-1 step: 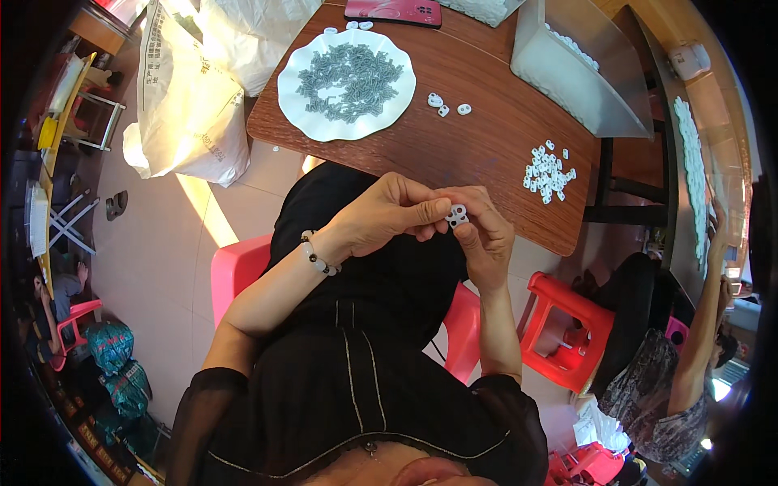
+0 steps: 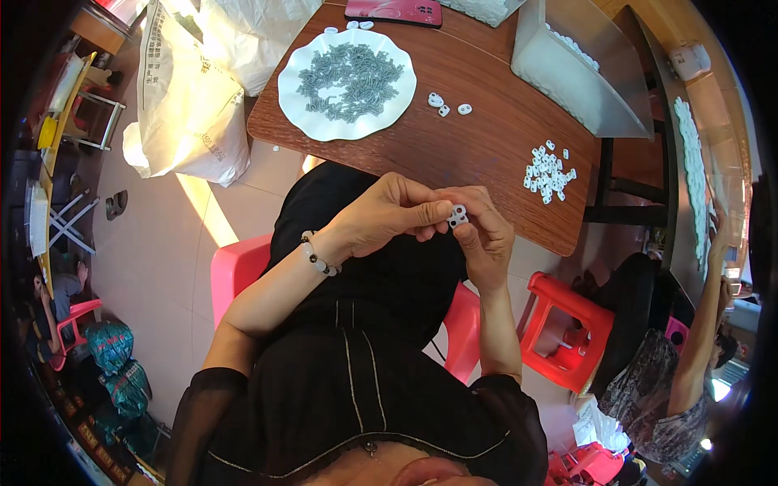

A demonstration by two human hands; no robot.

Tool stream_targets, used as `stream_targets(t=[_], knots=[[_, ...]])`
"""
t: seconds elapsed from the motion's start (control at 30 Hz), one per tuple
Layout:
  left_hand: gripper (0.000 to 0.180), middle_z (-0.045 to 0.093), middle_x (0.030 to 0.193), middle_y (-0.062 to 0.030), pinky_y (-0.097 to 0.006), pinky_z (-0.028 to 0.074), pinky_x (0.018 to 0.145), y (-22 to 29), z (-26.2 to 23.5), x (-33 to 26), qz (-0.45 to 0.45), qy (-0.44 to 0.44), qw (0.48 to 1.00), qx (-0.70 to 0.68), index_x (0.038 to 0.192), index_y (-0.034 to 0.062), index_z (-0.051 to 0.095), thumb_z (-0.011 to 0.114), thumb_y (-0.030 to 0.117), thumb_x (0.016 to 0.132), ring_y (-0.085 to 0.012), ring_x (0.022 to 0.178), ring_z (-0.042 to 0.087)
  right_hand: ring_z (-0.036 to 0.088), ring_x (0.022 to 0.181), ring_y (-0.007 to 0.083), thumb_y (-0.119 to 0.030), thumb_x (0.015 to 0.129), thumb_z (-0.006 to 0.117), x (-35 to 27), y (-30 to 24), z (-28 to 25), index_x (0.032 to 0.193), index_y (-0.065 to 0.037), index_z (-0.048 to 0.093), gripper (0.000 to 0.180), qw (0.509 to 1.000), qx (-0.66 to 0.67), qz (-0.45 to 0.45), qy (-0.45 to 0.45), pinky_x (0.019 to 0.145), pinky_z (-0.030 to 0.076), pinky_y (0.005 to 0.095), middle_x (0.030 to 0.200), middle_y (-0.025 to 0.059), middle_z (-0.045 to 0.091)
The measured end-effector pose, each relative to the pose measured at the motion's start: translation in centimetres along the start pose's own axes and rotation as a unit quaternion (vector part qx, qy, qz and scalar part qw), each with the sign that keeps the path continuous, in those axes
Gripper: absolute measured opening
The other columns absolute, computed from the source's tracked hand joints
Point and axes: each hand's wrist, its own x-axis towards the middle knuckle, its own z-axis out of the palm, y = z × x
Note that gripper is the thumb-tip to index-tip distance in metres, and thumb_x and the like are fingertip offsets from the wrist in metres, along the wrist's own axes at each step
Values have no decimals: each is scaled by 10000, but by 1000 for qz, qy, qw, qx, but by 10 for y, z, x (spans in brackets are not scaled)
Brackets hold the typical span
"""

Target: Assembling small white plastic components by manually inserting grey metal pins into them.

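Above my lap, near the table's front edge, a small white plastic piece with dark round holes [image 2: 458,215] sits between the fingertips of both hands. My left hand [image 2: 397,206] pinches it from the left with thumb and fingers. From the right, my right hand [image 2: 486,235] grips it with thumb and curled fingers. Beyond my left hand stands a scalloped white plate [image 2: 296,113] heaped with small grey pins [image 2: 348,81]. To the right on the table lies a pile of small white two-holed pieces [image 2: 549,174], and a few similar loose pieces [image 2: 463,108] lie farther in.
The brown wooden table [image 2: 486,154] also carries a pink phone [image 2: 394,11] and a clear-sided bin of white pieces [image 2: 559,81]. Large white sacks [image 2: 190,105] stand left. A red stool [image 2: 567,332] and another person's arm [image 2: 701,340] are at right.
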Motion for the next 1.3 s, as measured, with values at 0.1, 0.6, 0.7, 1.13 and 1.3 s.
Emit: stream_targets(t=[0.1,0.6,0.7,1.13,1.3], knots=[[228,665,749,-19,-173,458,582,-3,-1,0,27,-5,1000,8,955,-2,722,704,214,885,-50,636,563,546,1006,220,-313,914,633,1,0,1,1113,21,645,388,1000,-14,-8,-3,879,429,321,1084,117,656],[191,638,692,-33,-184,427,565,12,14,-14,28,21,997,64,831,-13,729,732,176,855,-57,608,529,610,980,254,-342,887,643,-3,-11,15,1107,23,674,427,999,27,-2,24,843,482,337,1058,140,700],[194,641,689,-33,-181,426,561,11,16,-16,27,17,999,40,826,-10,731,733,181,854,-52,600,532,615,969,251,-327,884,649,-5,-11,13,1100,26,675,414,1000,15,-13,22,837,483,330,1023,137,708],[176,660,707,-33,-180,449,567,9,31,-19,43,66,996,44,817,7,742,725,176,863,-38,623,553,623,888,216,-308,909,637,-11,-7,20,1045,15,697,355,996,19,-31,78,754,504,297,1000,152,695],[268,674,789,-34,-184,479,632,2,14,-1,7,45,999,-14,855,22,722,644,267,931,-45,672,576,608,951,191,-346,948,579,-1,3,10,1120,39,656,429,993,91,45,57,820,490,289,1047,141,678]])
